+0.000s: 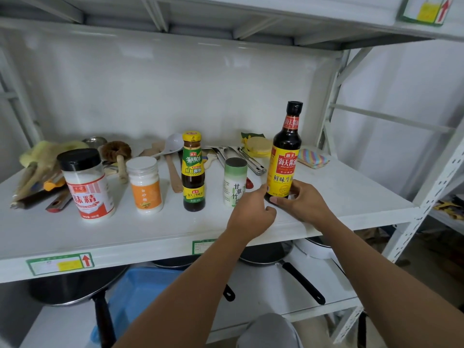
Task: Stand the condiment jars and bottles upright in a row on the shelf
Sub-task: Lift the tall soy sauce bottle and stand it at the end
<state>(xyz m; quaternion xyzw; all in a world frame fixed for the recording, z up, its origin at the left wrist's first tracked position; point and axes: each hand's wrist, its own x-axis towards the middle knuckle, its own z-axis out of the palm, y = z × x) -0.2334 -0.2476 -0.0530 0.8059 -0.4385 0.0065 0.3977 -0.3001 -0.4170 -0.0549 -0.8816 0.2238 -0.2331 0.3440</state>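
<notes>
Several condiment containers stand upright in a row on the white shelf point(150, 229). From the left: a black-lidded jar with a red label point(86, 183), a white jar with an orange label point(145, 184), a dark oyster-sauce bottle with a yellow cap point(192, 172), a green-topped salt shaker point(234, 180), and a tall soy sauce bottle point(286, 151). My right hand point(305, 203) grips the base of the soy sauce bottle. My left hand point(252, 212) touches the same base from the left, fingers curled, in front of the shaker.
Behind the row lie wooden spoons, a white ladle point(173, 144), metal tongs point(241, 156), brushes point(116, 153), yellow sponges point(257, 145) and a striped cloth point(313, 158). Pans point(276, 257) and a blue bin point(140, 292) sit on the shelf below. A steel upright point(431, 197) stands at right.
</notes>
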